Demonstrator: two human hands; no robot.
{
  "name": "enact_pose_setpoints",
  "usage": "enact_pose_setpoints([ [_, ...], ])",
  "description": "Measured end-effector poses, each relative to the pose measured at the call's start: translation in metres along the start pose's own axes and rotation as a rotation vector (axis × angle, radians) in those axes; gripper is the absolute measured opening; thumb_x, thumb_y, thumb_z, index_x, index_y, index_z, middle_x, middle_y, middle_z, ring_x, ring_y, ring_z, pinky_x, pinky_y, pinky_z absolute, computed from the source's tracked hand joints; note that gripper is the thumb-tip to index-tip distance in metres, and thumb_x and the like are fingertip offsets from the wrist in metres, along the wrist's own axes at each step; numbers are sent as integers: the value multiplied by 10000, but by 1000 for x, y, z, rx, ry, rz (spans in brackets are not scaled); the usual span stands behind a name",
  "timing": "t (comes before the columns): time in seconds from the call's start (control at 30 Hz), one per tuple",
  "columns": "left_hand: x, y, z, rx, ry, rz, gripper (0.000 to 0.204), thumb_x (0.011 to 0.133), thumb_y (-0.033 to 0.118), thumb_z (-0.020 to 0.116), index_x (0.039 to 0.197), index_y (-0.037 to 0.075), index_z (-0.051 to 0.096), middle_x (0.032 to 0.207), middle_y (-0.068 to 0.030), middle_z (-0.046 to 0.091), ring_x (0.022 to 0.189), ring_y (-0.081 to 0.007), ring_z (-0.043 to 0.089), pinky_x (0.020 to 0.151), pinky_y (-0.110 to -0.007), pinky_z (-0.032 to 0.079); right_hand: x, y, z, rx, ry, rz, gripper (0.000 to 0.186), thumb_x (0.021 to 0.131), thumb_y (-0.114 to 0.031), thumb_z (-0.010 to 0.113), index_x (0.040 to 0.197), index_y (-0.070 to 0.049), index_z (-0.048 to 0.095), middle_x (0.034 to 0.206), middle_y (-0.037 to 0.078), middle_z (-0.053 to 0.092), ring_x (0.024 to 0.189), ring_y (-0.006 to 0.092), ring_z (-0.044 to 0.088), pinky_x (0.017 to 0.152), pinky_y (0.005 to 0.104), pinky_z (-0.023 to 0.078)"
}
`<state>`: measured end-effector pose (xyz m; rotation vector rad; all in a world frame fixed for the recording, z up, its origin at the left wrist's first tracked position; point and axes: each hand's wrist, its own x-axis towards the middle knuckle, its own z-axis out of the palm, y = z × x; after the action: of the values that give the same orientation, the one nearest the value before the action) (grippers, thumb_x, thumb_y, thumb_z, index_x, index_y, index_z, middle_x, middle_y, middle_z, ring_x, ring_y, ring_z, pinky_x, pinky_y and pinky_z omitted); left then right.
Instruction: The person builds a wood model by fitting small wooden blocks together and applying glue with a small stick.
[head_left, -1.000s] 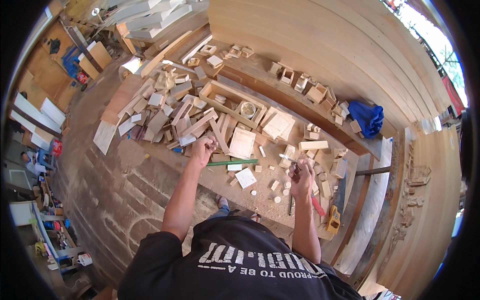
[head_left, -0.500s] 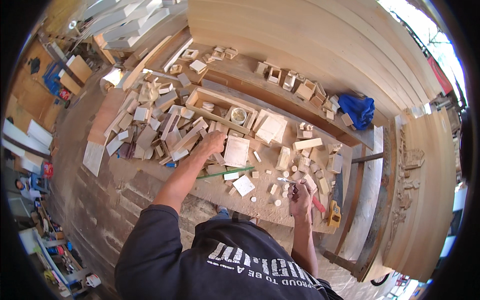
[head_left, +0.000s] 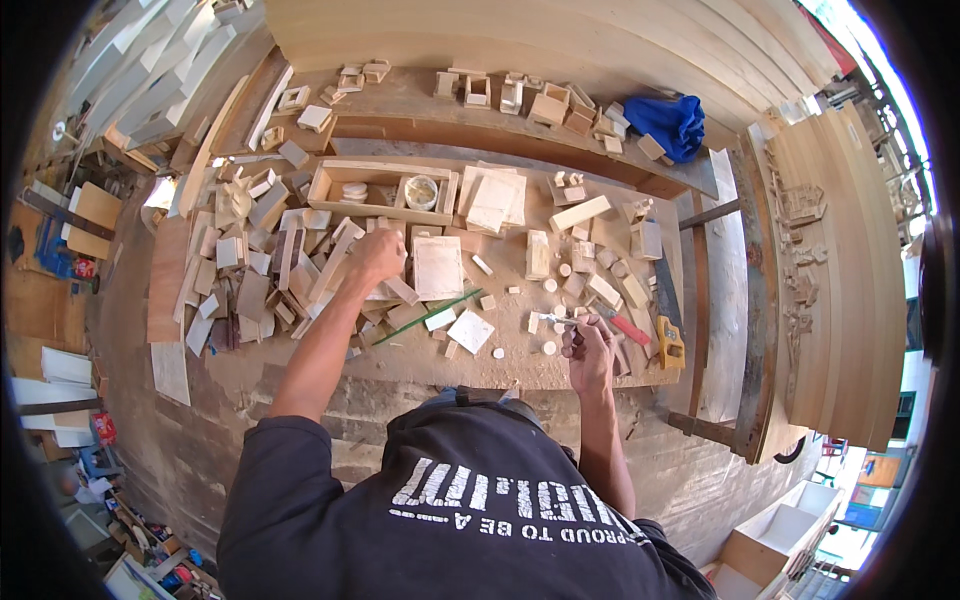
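My left hand (head_left: 382, 258) is closed among loose wood offcuts (head_left: 292, 256), beside a square pale board (head_left: 437, 275); whatever its fingers hold is hidden. Behind it lies an open wooden box (head_left: 322, 187) with a tub (head_left: 421, 192) inside. My right hand (head_left: 590, 350) grips a thin pale tool (head_left: 557, 318), pointing left over small blocks and round wood discs (head_left: 550, 348). A green strip (head_left: 428, 309) lies diagonally on the sawdust-covered workbench (head_left: 520, 367). A red-handled tool (head_left: 630, 330) and a yellow-handled saw (head_left: 670, 340) lie right of that hand.
A rear ledge (head_left: 400, 105) carries small wooden boxes and a blue cloth (head_left: 663, 128), below tall wood panels (head_left: 540, 30). Long boards (head_left: 850, 280) stand at the right. A white open cabinet (head_left: 775, 525) sits low right. Stacked white pieces (head_left: 150, 70) are at back left.
The view has swung round, bringing the bench more level. My left hand has shifted toward the box, fingers curled among the offcuts. My right hand still holds the pale tool, now lower over the bench.
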<state>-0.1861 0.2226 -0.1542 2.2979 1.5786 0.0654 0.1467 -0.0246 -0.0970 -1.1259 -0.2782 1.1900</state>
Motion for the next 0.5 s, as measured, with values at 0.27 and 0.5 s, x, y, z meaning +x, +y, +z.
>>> enact_pose_setpoints([
  [0.27, -102, 117, 72, -299, -166, 78, 195, 888, 246, 694, 1010, 96, 712, 1020, -170, 735, 955, -348, 708, 851, -456, 571, 6, -9, -37, 20, -42, 80, 28, 957, -67, 603, 963, -41, 608, 768, 58, 621, 627, 140, 595, 531, 261, 475],
  [0.5, -117, 136, 95, -630, -58, -220, 351, 873, 136, 659, 1197, 1, 663, 987, -191, 735, 934, -288, 723, 799, -418, 581, 15, -23, -51, -58, -187, 144, 30, 956, -44, 593, 970, -53, 618, 805, 46, 632, 663, 132, 623, 559, 254, 521],
])
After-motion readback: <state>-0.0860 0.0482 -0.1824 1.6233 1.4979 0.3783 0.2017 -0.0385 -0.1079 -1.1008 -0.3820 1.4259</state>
